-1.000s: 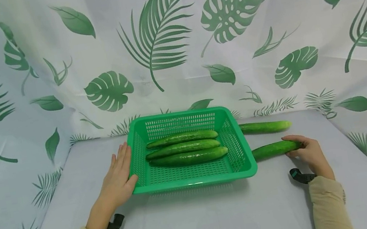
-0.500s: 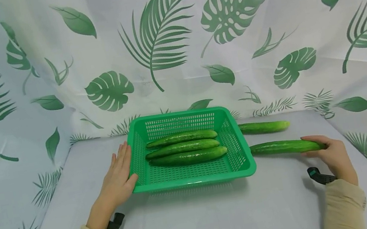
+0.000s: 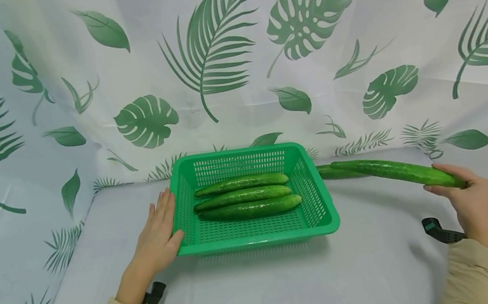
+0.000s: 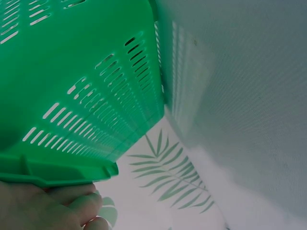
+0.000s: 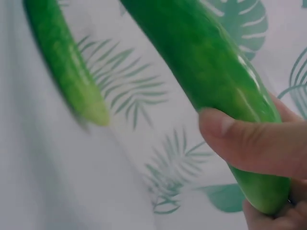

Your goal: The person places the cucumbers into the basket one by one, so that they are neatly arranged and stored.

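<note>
Three cucumbers [image 3: 247, 195] lie side by side in a green plastic basket [image 3: 259, 240] in the head view. My left hand [image 3: 157, 236] rests with straight fingers along the basket's left side; the left wrist view shows its fingers [image 4: 72, 201] at the rim. My right hand [image 3: 466, 195] grips another cucumber [image 3: 397, 171] by its near right end, raised and slanting up to the left. In the right wrist view the thumb [image 5: 249, 139] presses across that cucumber. One more cucumber [image 3: 339, 172] lies on the table right of the basket, partly covered by the raised one.
A pale cloth covers the table [image 3: 267, 293]. Behind and at both sides hangs a white curtain [image 3: 238, 115] with green leaf prints. Dark wrist-worn devices [image 3: 440, 231] sit on both wrists.
My right hand has drawn its cucumber rightward from beside the basket, then lifted it off the table and tilted it. The left hand and basket have stayed in place.
</note>
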